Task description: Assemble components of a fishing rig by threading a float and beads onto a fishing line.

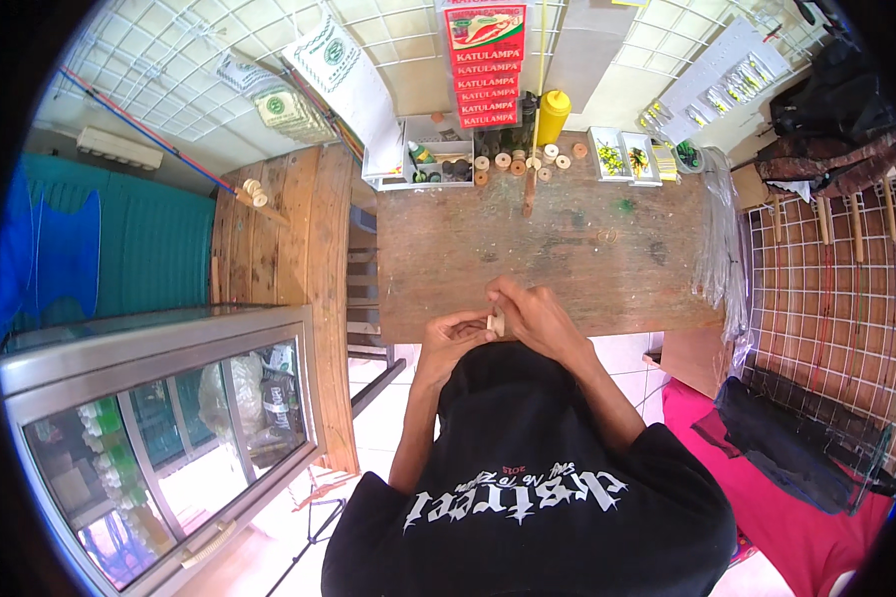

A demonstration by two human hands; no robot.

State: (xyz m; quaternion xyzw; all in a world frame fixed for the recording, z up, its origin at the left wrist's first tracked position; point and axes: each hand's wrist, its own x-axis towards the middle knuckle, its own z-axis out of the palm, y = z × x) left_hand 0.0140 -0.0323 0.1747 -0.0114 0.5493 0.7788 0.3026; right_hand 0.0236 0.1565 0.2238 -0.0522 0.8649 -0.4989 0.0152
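Right at the near edge of the wooden worktop (587,249), both hands meet over a small pale spool (496,322). Left hand (452,335) curls in from the left w/ fingertips touching the spool's left side; right hand (536,316) closes on it from the right and above, thumb and fingers pinched round it, so it sits btwn the two, mostly hidden. Spool looks short and stubby, long axis approx. upright in view, but too small to tell which end faces up. Farther across the worktop, a row of similar small wooden spools (528,161) lies near the back edge, beside a white compartment tray (423,159) w/ bottles. Yellow squeeze bottle (553,116) stands behind them, against the wire grid wall (269,40).
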